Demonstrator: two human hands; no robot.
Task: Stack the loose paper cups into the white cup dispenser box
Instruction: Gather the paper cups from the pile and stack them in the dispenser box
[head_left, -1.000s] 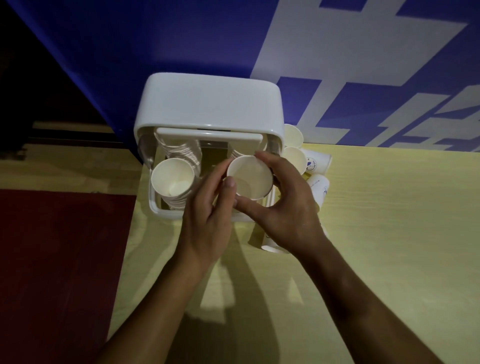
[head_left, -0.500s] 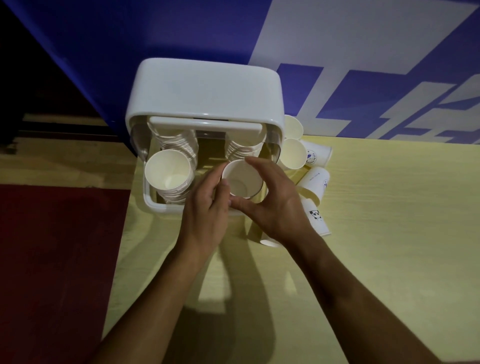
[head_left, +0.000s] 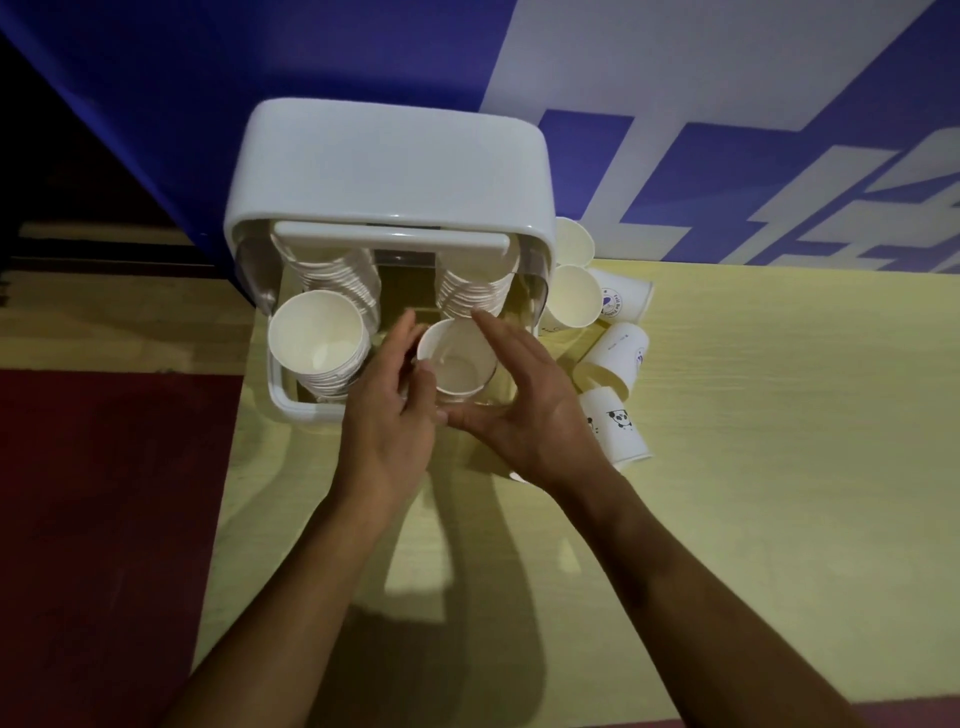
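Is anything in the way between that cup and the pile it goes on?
No, nothing visible. The cup, between the left hand and right hand, is right at the front of the right stack in the dispenser box.

Left hand (head_left: 389, 421) and right hand (head_left: 532, 415) flank a paper cup (head_left: 457, 364) in the white dispenser box (head_left: 389, 166).

A pale yellow wood-grain tabletop (head_left: 753, 519) is spread across the middle and right of the frame, and a dark shadow (head_left: 467, 665) is cast over its lower middle part. Behind it, along the top, a deep blue wall panel (head_left: 363, 52) is seen, marked toward the upper right with large blocky white shapes (head_left: 675, 78). At the lower left, a dark red floor covering (head_left: 104, 545) is laid beside the tabletop's edge. Above it, a strip of light wooden flooring (head_left: 130, 322) is shown, and the upper left corner is lost in darkness.
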